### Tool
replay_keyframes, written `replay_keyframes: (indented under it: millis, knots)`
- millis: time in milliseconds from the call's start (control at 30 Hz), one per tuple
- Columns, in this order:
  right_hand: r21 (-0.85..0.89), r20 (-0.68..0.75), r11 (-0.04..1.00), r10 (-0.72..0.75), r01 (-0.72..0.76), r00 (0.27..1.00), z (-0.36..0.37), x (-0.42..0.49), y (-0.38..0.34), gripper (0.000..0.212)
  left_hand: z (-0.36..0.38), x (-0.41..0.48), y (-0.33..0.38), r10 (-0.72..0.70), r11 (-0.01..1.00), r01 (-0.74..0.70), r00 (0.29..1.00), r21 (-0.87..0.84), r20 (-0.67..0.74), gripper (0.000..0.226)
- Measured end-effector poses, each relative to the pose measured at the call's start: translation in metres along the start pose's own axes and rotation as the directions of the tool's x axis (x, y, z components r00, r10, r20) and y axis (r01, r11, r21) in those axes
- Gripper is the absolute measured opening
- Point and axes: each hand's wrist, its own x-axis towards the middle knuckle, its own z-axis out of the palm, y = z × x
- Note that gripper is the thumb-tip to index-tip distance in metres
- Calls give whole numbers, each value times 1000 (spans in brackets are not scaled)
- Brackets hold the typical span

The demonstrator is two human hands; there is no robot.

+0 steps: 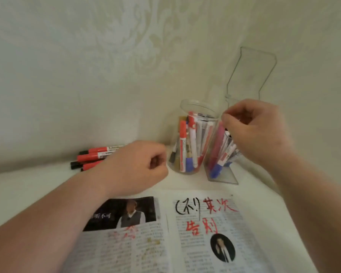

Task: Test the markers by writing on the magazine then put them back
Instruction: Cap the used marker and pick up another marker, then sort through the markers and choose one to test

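Observation:
An open magazine (pixel 185 233) lies on the white table, with black and red test writing across its right page. My right hand (pixel 254 131) hovers over a clear rectangular holder (pixel 224 174) full of markers. Its thumb and forefinger pinch the top of a pink-red marker (pixel 217 144) standing in that holder. A round clear jar (pixel 193 138) just left of the holder has several red, white and blue markers in it. My left hand (pixel 138 164) rests on the table left of the jar, fingers curled, nothing visible in it.
Several red markers with black caps (pixel 93 156) lie in a pile by the wall, partly behind my left hand. A clear plastic stand (pixel 250 75) leans against the patterned wall behind the holder.

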Motion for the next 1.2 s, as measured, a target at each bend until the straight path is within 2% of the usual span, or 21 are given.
replay_keyframes:
  millis: [67,133,233,300,367,500,600,700,767,867,933,1033,1133,1200]
  knots:
    - [-112,8,985,134,-132,991,-21,20,16,7,10,2,16,30,992,-53,980,112,197,12]
    - [-248,94,949,226,-197,970,-31,34,27,5,16,5,28,0,984,-58,946,167,325,14]
    - [-377,143,907,260,-190,955,-32,50,36,7,19,15,40,-76,964,-53,886,261,458,15]
    - [-444,189,880,279,-171,942,-32,60,35,10,24,22,45,-109,948,-56,867,314,486,15]
    - [-510,279,848,323,-145,904,-30,67,31,15,32,25,48,-112,950,-41,881,309,460,15]
    - [-672,407,741,359,9,840,-23,70,26,22,56,17,46,-128,977,62,936,205,327,15]
    - [-720,401,693,374,36,836,-16,71,28,23,69,10,39,-133,980,106,979,170,156,15]
    - [-724,354,689,348,19,868,-13,70,32,23,73,7,34,-69,989,71,997,126,-20,11]
    - [-643,304,764,321,-55,897,-13,67,35,21,73,6,31,-47,998,49,997,44,-60,6]
    - [-385,195,908,259,-169,946,-21,57,35,16,73,5,29,-20,1000,19,997,-12,-77,5]
    - [-229,40,968,112,-100,993,-33,51,35,20,73,5,31,14,1000,-15,995,-10,-103,6]
    - [-104,-156,987,-135,120,978,-58,44,33,22,74,5,35,44,998,-50,987,-32,-151,5]
    - [68,-232,997,-15,32,973,-76,35,35,27,76,5,37,76,994,-90,978,-65,-193,26]
    - [257,-221,964,-16,74,975,-72,22,36,17,76,7,38,94,987,-116,977,-108,-192,37]
